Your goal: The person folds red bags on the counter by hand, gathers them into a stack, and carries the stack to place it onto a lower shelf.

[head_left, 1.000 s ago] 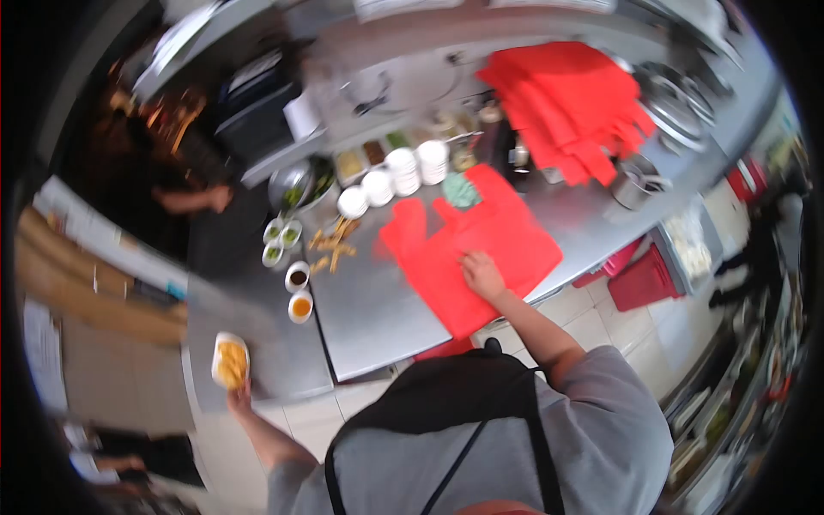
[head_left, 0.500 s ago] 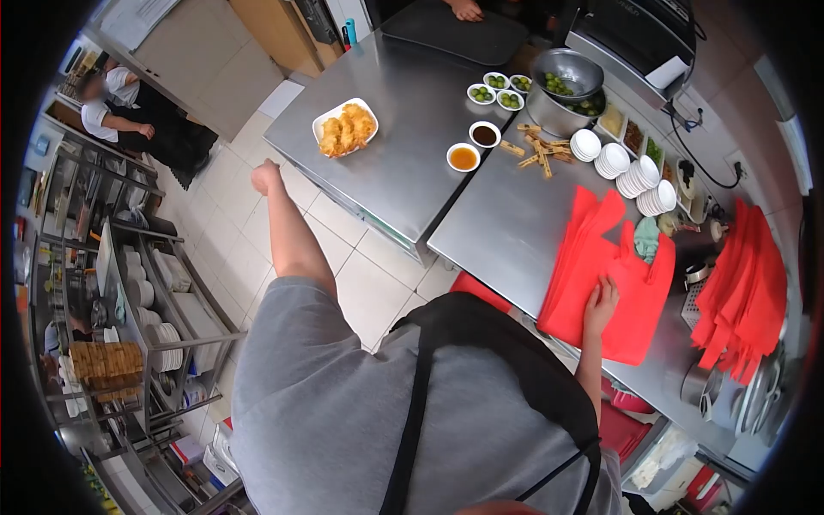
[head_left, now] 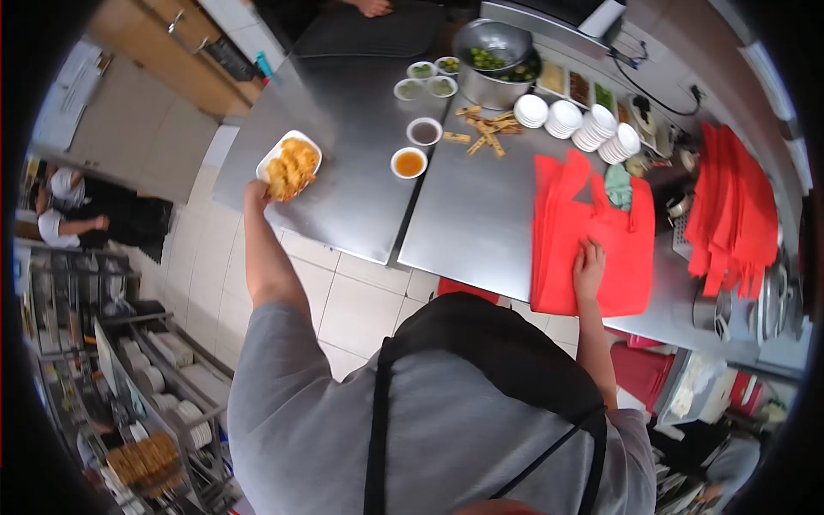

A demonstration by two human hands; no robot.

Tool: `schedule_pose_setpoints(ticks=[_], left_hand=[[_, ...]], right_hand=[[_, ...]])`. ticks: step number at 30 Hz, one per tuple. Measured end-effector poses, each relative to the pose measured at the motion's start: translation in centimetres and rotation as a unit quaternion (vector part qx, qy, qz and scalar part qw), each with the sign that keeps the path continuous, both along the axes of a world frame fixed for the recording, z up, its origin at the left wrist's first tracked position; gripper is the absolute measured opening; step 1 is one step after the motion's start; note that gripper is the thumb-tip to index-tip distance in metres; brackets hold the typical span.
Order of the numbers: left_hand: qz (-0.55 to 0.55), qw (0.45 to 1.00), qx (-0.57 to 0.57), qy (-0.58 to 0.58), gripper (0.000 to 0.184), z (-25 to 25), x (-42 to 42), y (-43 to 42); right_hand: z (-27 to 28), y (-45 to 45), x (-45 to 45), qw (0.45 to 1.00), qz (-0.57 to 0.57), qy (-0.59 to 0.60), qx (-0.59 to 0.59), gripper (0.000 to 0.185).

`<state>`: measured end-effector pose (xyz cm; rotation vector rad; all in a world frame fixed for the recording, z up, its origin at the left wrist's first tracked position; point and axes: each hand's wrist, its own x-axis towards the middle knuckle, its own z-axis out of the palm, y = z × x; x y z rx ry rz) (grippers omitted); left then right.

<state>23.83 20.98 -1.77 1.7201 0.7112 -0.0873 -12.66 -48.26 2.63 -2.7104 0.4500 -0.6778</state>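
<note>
My left hand is at the near left edge of a white dish of golden fried food; its fingers are partly hidden by the dish, so their grip cannot be made out. The dish is on the left part of the steel counter. On the right, my right hand lies with spread fingers on a flat red bag. A green cloth sits by the bag's handles. Two sauce cups, one dark and one orange, stand mid-counter.
Behind are cups of green fruit, a steel bowl, wooden clips and white cup stacks. More red bags hang at right. A co-worker's hand rests beyond the counter. People stand at far left; shelving is lower left.
My left hand was at the dish, came away from it, and is now back at its edge. My right hand stays on the red bag. The head view has swung round.
</note>
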Motion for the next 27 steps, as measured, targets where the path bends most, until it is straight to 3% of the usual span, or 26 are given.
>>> schedule_pose_setpoints(ticks=[2, 5, 9, 13, 16, 19, 26, 27], left_hand=[[-0.035, 0.998, 0.054, 0.006, 0.013, 2.8, -1.3, -2.5], [-0.134, 0.988, 0.071, -0.038, 0.012, 6.0, -2.3, -5.6], [-0.186, 0.977, 0.054, -0.092, 0.012, 10.1, -4.7, -14.6], [-0.354, 0.93, 0.07, -0.07, 0.019, 11.8, -6.9, -25.3], [-0.431, 0.897, 0.059, -0.078, 0.024, 11.8, -9.9, -32.7], [-0.472, 0.875, 0.093, -0.043, 0.027, 6.4, -9.4, -36.5], [-0.44, 0.887, 0.143, -0.004, 0.035, 5.2, -10.7, -40.2], [-0.438, 0.887, 0.144, -0.009, 0.035, 5.5, -11.0, -40.3]], right_hand=[[-0.1, 0.1, -0.1, 1.0, 0.004, -0.006, 0.006, 0.021], [0.4, 0.2, -0.1, 1.0, 0.006, -0.005, 0.009, 0.022], [0.3, -0.2, -0.2, 1.0, 0.01, -0.011, 0.003, 0.022], [0.7, -1.3, 0.6, 0.998, 0.025, -0.018, 0.05, 0.025], [4.4, -1.5, 2.1, 0.993, 0.02, -0.094, 0.068, 0.025], [8.9, -2.5, 4.0, 0.982, 0.046, -0.149, 0.108, 0.024], [23.1, -5.0, 10.1, 0.924, 0.159, -0.256, 0.235, 0.032], [25.8, -5.1, 11.0, 0.896, 0.18, -0.265, 0.308, 0.035]])
